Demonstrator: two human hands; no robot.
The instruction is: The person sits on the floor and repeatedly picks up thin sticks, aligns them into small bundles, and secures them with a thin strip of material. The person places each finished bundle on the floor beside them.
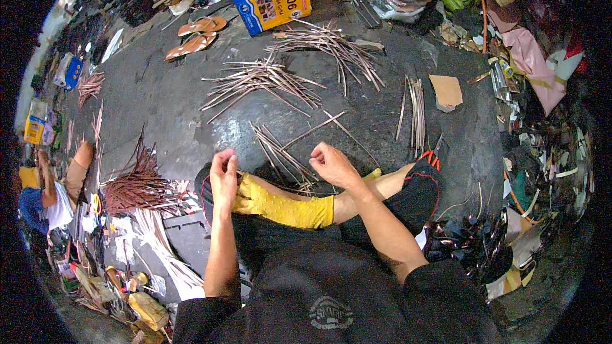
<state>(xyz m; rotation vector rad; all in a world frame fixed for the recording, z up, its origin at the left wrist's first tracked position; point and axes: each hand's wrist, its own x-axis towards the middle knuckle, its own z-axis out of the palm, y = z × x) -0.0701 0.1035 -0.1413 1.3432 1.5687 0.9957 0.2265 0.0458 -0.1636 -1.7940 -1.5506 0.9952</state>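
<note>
The left hand [224, 174] is pinched shut, apparently on a thin strip, though what it holds is too fine to tell. The right hand [331, 164] is curled loosely over the nearest strips [280, 153] at frame centre. Several bundles [261, 79] already lie sorted on the floor [159, 102] above; a large reddish pile [137, 185] at left looks unsorted.

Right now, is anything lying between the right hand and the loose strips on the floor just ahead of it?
Nothing visible: the right hand hovers directly at the near ends of the thin strips, with only bare dark floor around them.
</note>
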